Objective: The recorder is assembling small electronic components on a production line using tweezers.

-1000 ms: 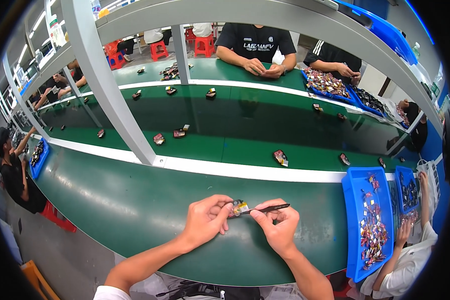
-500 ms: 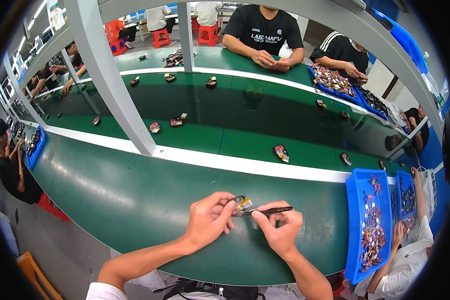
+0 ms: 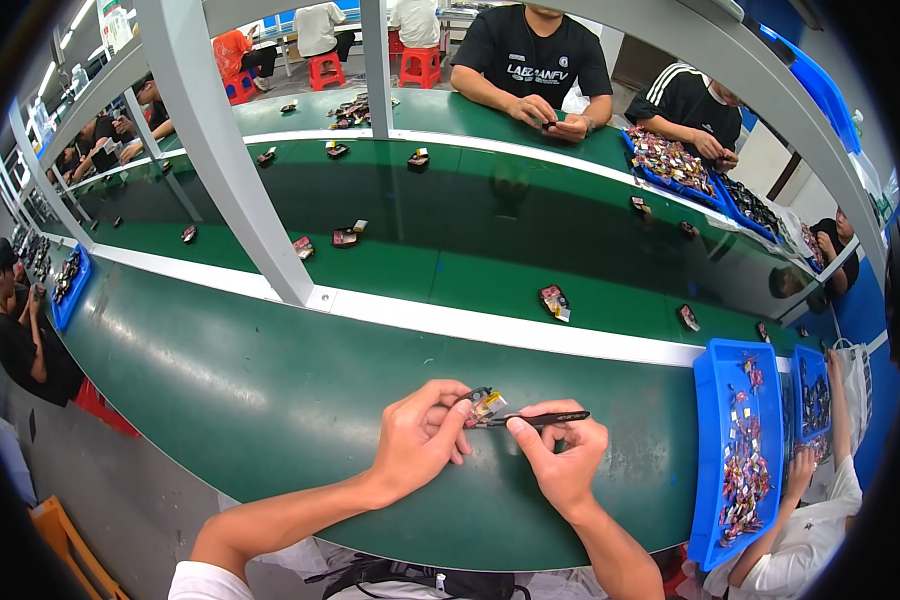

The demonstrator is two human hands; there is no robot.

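Note:
My left hand (image 3: 417,432) pinches a small electronic assembly (image 3: 486,403) with a dark shell and a yellow and silver piece on it. In my right hand (image 3: 562,462) is a pair of black tweezers (image 3: 548,418), gripped between thumb and fingers. The tips of the tweezers point left and reach the lower side of the assembly; my left fingers partly hide the contact. Both hands are over the green worktop (image 3: 300,400).
A blue tray (image 3: 707,450) of small coloured parts lies on my right, near a co-worker's arms. Beyond a white rail (image 3: 420,318), a green conveyor belt (image 3: 470,245) carries scattered assemblies. A grey post (image 3: 220,150) rises at left. People sit across the belt.
The assemblies on the belt have shifted slightly left relative to the post. My hands keep nearly the same pose around the assembly and tweezers. The co-worker opposite has moved their fingers.

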